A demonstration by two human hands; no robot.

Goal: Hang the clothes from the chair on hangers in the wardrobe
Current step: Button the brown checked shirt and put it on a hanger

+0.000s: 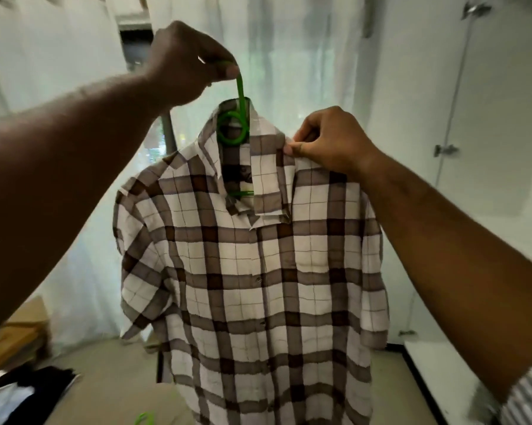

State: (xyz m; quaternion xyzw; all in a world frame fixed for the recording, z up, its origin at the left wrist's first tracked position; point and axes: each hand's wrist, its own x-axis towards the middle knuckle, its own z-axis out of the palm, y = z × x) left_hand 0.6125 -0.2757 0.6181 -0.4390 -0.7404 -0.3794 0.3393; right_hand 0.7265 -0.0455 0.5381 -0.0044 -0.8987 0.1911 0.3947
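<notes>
The left hand [184, 62] grips the hook of a green plastic hanger [232, 130] held aloft, while the right hand [329, 139] pinches the shoulder of the brown-and-white checked short-sleeved shirt [252, 286] draped on it. The shirt looks hangered but is not yet inside the white wardrobe [488, 118] at right; dark clothes [34, 391] lie lower left. No writing is legible.
</notes>
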